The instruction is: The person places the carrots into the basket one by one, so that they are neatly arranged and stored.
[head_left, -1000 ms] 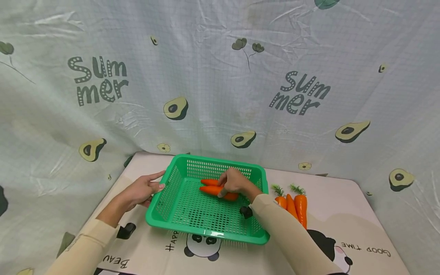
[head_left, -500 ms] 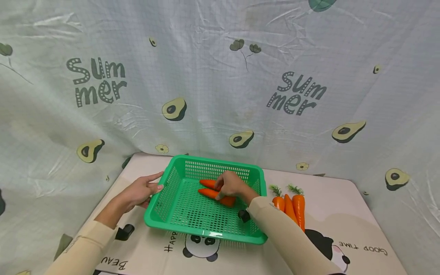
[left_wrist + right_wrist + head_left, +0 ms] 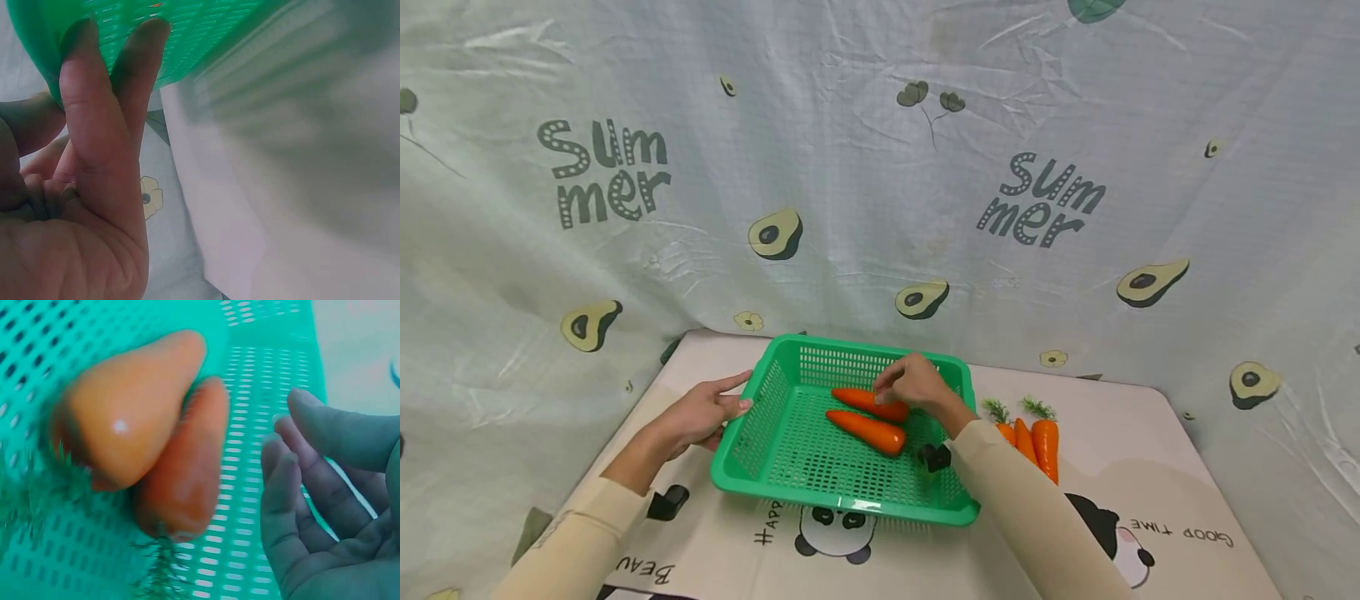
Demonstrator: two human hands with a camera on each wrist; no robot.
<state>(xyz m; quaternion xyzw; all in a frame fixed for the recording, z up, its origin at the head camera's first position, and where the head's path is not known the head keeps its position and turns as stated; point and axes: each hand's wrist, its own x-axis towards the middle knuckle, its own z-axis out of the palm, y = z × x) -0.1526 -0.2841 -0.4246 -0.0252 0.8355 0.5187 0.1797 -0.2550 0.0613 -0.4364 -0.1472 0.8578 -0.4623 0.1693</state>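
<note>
My left hand (image 3: 703, 414) holds the left side of a green plastic basket (image 3: 850, 503), thumb at the rim; in the left wrist view its fingers lie against the slotted outer wall. Two orange carrots lie side by side inside, tips to the left: a nearer carrot (image 3: 867, 430) and a farther carrot (image 3: 853, 399). My right hand (image 3: 917, 385) hovers over the thick end of the farther one with loosely bent fingers. The right wrist view shows nothing between its thumb and fingers (image 3: 281, 494), apart from both carrots. Feathery green tops (image 3: 162, 569) show there.
Right of the basket, three more carrots (image 3: 1045, 446) with green leaves lie on the pale printed table mat (image 3: 1150, 450), partly behind my right sleeve (image 3: 1022, 508). A hanging cloth (image 3: 850, 167) with avocado prints closes off the back and sides.
My right hand has let go of the nearer carrot and lifted up and back, uncovering both carrots. My left hand keeps its place on the basket.
</note>
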